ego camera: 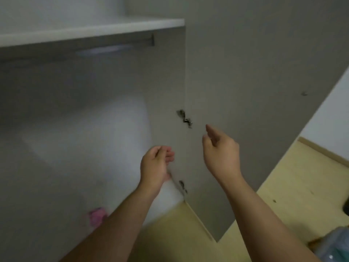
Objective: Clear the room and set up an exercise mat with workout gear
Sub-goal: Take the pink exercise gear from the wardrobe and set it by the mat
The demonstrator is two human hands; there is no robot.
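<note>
I see both bare forearms stretched forward and up toward an open wardrobe (56, 87). The left hand (155, 164) hangs in front of the wardrobe's right inner edge with its palm turned rightward. Its fingers (167, 154) are loosely curled toward the palm and hold nothing. The right hand (221, 151) sits a little higher and apart from the left, its back toward me, in front of the swung-open door (255, 82). Its fingers (210, 130) are relaxed and slightly bent, lying close together with the tips upward. I cannot tell whether they touch the door panel.

The upper hinge (184, 118) shows just above and between the two hands, and the lower hinge (182, 186) sits just right of the left wrist.

Across the top of the wardrobe runs a white shelf (94, 32), with a hanging rail (113, 43) right beneath it. Inside, a large pale bulk (90, 140) fills the middle, too blurred for me to name. Low down, a small pink thing (97, 217) lies just left of the left forearm, also blurred.

The door's bottom corner stands over a light wooden floor (302, 176). At the lower right, a bluish translucent plastic bundle (336, 244) lies on that floor, cut off by the frame edge. A white wall (332, 110) rises behind the door.

Where the exercise mat is I cannot tell from this view.
</note>
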